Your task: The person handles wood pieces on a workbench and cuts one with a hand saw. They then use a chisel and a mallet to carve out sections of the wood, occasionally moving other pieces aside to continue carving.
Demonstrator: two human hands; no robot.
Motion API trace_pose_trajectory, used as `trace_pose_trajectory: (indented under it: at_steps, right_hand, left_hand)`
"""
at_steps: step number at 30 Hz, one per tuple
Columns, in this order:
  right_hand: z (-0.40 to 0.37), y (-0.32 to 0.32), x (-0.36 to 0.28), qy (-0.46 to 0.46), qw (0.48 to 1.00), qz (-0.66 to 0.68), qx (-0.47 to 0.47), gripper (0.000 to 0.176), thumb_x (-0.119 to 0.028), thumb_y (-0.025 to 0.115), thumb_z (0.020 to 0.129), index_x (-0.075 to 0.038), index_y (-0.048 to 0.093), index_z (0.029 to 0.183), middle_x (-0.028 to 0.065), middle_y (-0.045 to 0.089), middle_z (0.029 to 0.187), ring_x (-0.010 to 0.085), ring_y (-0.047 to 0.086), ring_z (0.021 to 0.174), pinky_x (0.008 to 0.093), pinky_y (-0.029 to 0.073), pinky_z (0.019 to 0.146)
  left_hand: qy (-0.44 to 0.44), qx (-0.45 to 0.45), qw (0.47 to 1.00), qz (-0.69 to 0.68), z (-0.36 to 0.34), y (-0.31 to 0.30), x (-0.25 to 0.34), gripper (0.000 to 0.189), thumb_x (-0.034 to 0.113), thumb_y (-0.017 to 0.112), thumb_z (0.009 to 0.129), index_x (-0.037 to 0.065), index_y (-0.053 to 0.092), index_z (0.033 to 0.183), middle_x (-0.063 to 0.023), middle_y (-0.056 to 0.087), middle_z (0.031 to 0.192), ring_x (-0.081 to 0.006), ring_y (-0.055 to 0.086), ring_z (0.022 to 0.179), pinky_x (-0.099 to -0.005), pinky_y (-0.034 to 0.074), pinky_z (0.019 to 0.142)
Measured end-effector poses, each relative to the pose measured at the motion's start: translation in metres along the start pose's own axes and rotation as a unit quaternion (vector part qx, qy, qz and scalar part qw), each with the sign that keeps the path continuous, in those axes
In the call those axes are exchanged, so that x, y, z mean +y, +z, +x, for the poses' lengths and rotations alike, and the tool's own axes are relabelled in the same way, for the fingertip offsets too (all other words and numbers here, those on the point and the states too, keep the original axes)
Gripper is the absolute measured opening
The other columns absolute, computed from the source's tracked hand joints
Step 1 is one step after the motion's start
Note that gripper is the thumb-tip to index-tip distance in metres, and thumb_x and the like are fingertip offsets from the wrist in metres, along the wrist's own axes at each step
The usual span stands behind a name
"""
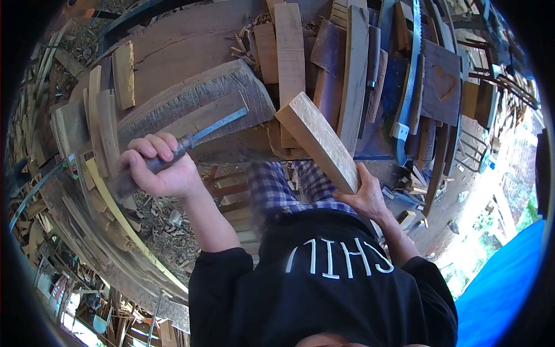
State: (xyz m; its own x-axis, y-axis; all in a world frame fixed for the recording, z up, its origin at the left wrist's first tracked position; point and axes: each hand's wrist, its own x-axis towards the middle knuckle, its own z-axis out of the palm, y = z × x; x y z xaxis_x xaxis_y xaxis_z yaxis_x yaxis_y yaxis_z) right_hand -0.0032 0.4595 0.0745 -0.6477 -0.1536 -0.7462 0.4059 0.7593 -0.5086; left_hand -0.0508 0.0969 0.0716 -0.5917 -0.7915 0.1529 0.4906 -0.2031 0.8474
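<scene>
My left hand, at the left, is wrapped round the dark handle of a chisel. The chisel's flat metal blade points up and right, above a thick slab of wood on the bench. On the right, my right hand grips the lower end of a rectangular wooden block. This block is tilted, its upper end leaning left over the bench edge. Chisel and block are apart.
Wooden boards lie across the bench. A saw and a dark board with a carved heart are at the right. Long strips and wood scraps lie at the left. A blue sheet is at the lower right.
</scene>
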Motion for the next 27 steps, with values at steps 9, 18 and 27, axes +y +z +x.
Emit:
trace_pose_trajectory:
  at_steps: [9, 18, 27]
  right_hand:
    - [-0.006, -0.02, -0.018, -0.051, 0.997, -0.017, 0.05, 0.063, -0.031, 0.083, 0.066, 0.003, 0.052, 0.11, 0.0236, 0.066, 0.098, 0.0327, 0.067, 0.092, 0.0411, 0.05, 0.083]
    - [-0.017, -0.054, -0.073, -0.184, 0.972, -0.064, 0.128, 0.061, -0.029, 0.082, 0.071, 0.004, 0.05, 0.111, 0.0244, 0.067, 0.094, 0.0337, 0.07, 0.086, 0.041, 0.053, 0.077]
    - [-0.087, -0.101, -0.207, -0.465, 0.857, -0.074, 0.211, 0.058, -0.028, 0.082, 0.072, 0.001, 0.048, 0.109, 0.0183, 0.065, 0.085, 0.0303, 0.069, 0.075, 0.0391, 0.052, 0.067]
  left_hand:
    - [0.061, -0.102, 0.991, 0.067, -0.012, 0.039, 0.009, 0.024, -0.004, 0.05, 0.09, 0.013, 0.035, 0.098, -0.0071, 0.048, 0.07, -0.0126, 0.044, 0.046, -0.03, 0.045, 0.042]
    - [0.082, -0.153, 0.979, 0.104, -0.022, 0.053, 0.009, 0.024, -0.006, 0.053, 0.091, 0.011, 0.038, 0.099, -0.0084, 0.054, 0.08, -0.0132, 0.051, 0.052, -0.0316, 0.047, 0.048]
    - [0.103, -0.155, 0.974, 0.126, -0.029, 0.063, -0.003, 0.019, -0.004, 0.061, 0.089, 0.007, 0.046, 0.085, -0.004, 0.057, 0.075, -0.0096, 0.057, 0.058, -0.0253, 0.047, 0.052]
